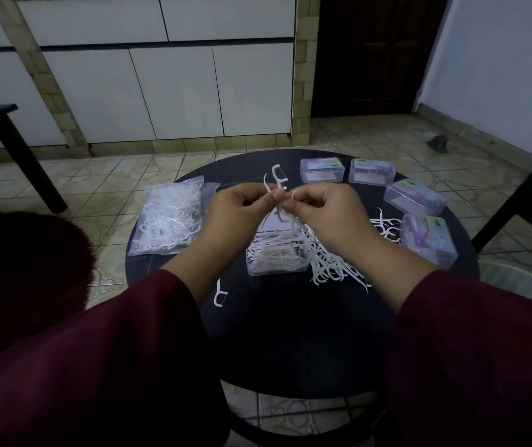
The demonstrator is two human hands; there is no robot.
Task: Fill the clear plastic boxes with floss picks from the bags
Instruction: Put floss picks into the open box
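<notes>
Floss picks (278,185), a small bunch, were held up btwn both hands over the middle of the round black table (290,333); long axes ran roughly upright, heads up and slightly away from the person, one head poking well above the fingertips; the left hand (235,214) pinched the bunch from the left w/ thumb and forefinger curled in, the right hand (326,217) pinched it from the right, other fingers folded; both hands equally near, touching the same bunch. Directly below, nearer the person, sat the open clear box (276,256), part-filled w/ picks lying crosswise, left-right; so the held picks stood about square to the ones in the box, and I'd judge they need tipping flat and turning to that line before going down. Just right of the box, a loose heap of picks (332,262) on the table, partly under the right wrist; one stray pick (220,296) nearer the person; the bag of picks (169,217) to the left, still well filled. Four closed boxes (372,171) in an arc at far right, apparently done; can't tell contents.
</notes>
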